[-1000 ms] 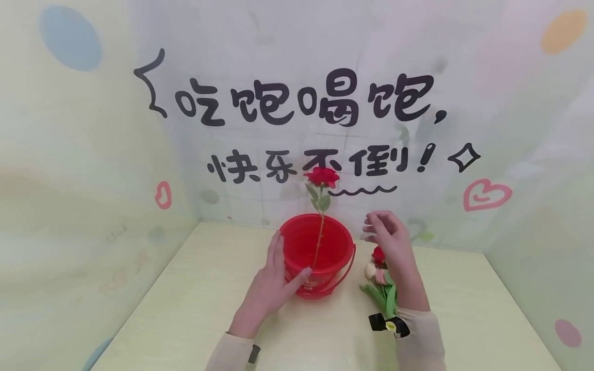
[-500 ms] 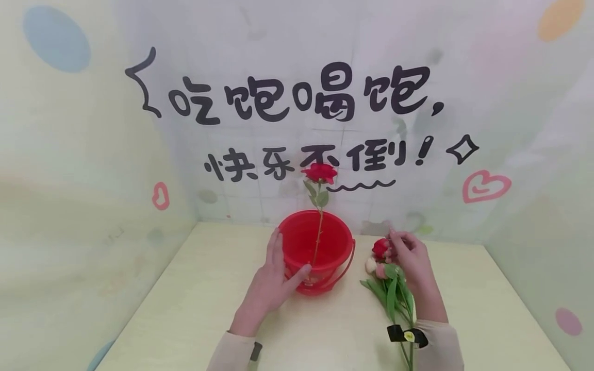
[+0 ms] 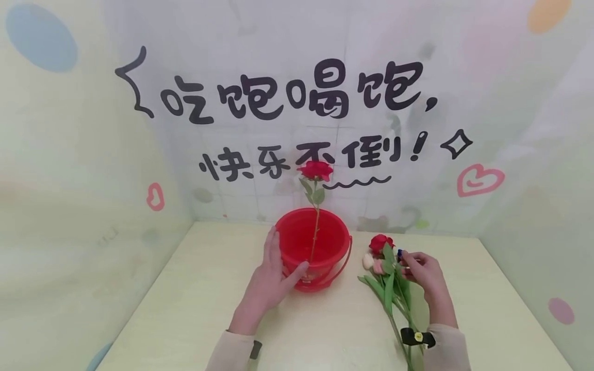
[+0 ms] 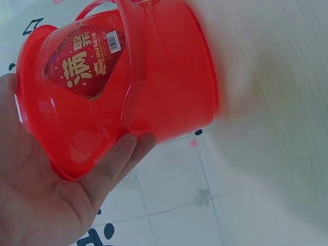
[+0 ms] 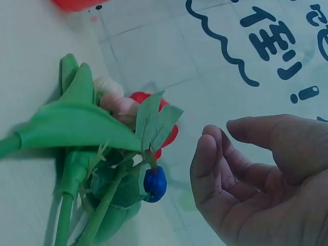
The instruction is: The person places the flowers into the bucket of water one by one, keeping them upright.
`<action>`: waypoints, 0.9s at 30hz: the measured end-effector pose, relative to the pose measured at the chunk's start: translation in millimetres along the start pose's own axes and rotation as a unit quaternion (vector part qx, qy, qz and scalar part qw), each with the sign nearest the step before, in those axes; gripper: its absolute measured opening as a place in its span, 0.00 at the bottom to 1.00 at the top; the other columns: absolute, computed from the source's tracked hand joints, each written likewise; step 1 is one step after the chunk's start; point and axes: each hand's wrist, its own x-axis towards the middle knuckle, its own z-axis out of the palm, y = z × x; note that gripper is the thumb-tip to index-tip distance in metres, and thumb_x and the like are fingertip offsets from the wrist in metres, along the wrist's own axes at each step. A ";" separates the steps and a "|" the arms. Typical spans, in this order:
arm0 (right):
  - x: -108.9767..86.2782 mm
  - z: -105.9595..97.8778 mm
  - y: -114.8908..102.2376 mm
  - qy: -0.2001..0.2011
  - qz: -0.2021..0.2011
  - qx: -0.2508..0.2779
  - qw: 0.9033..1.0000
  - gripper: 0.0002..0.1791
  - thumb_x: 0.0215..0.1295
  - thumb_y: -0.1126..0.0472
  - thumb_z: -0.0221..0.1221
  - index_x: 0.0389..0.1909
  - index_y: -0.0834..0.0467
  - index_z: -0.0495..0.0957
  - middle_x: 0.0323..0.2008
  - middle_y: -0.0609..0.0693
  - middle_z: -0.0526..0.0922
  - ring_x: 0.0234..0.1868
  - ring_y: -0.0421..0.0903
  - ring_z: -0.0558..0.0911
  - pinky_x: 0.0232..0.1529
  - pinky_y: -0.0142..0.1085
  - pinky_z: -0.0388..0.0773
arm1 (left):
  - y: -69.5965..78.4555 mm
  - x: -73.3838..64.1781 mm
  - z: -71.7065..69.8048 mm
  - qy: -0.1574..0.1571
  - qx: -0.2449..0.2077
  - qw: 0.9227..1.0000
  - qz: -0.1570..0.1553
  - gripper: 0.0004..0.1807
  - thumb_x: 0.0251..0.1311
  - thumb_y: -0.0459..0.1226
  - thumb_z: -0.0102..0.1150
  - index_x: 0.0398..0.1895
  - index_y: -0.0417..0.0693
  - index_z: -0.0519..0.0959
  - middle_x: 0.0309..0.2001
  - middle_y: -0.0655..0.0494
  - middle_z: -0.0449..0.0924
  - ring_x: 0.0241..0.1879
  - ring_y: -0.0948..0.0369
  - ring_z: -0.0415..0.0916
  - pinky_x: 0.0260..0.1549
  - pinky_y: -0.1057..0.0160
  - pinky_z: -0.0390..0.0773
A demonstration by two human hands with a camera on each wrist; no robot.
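Observation:
My left hand [image 3: 264,288] rests against a red plastic bucket [image 4: 164,66], straight fingers along its outer wall and thumb over the front rim. A single red rose [image 3: 315,171] stands in the bucket, its stem leaning slightly. Further right, several artificial flowers lie together on the table: a red rose [image 3: 381,243], a white tulip [image 3: 368,260], a pink tulip [image 3: 378,266] and a small blue flower [image 5: 155,184]. Beside the blue one is my right hand [image 3: 429,275], fingers loosely bent; in the right wrist view a gap separates its fingertips from the flowers.
The bucket's red handle [image 3: 344,268] hangs down its right side. Green stems [image 3: 394,330] run toward the table's near edge. Behind the pale wooden table [image 3: 185,288] rises a printed backdrop [image 3: 260,41] with black characters, and patterned side walls close in left and right.
My right hand has come down from above the flowers to their right side, uncovering the red rose and the stems. The left hand stays at the bucket. The head view has shifted slightly.

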 end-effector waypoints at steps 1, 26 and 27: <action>-0.1 -1.3 2.3 0.001 0.002 -0.002 1.000 0.23 0.82 0.57 0.55 0.58 0.76 0.72 0.37 0.51 0.84 0.32 0.40 0.86 0.38 0.34 0.87 | -0.2 -0.2 0.6 -0.002 0.000 1.000 0.000 0.68 0.57 0.65 0.72 0.87 0.61 0.35 0.78 0.55 0.59 0.63 0.55 0.75 0.45 0.54 0.89; 18.4 5.2 32.5 0.009 -0.033 -0.118 0.992 0.20 0.78 0.63 0.60 0.56 0.78 0.78 0.45 0.66 0.85 0.35 0.42 0.86 0.38 0.30 0.85 | -1.3 0.4 1.5 -0.005 0.005 1.000 0.001 0.68 0.57 0.65 0.71 0.87 0.62 0.34 0.79 0.57 0.56 0.65 0.54 0.73 0.46 0.53 0.88; 18.1 4.8 32.3 0.008 -0.033 -0.125 0.992 0.20 0.77 0.63 0.60 0.55 0.78 0.78 0.44 0.66 0.85 0.35 0.42 0.86 0.38 0.29 0.84 | -1.2 0.3 1.6 -0.004 0.004 1.000 0.003 0.68 0.57 0.65 0.71 0.87 0.62 0.34 0.79 0.57 0.56 0.65 0.54 0.73 0.45 0.53 0.89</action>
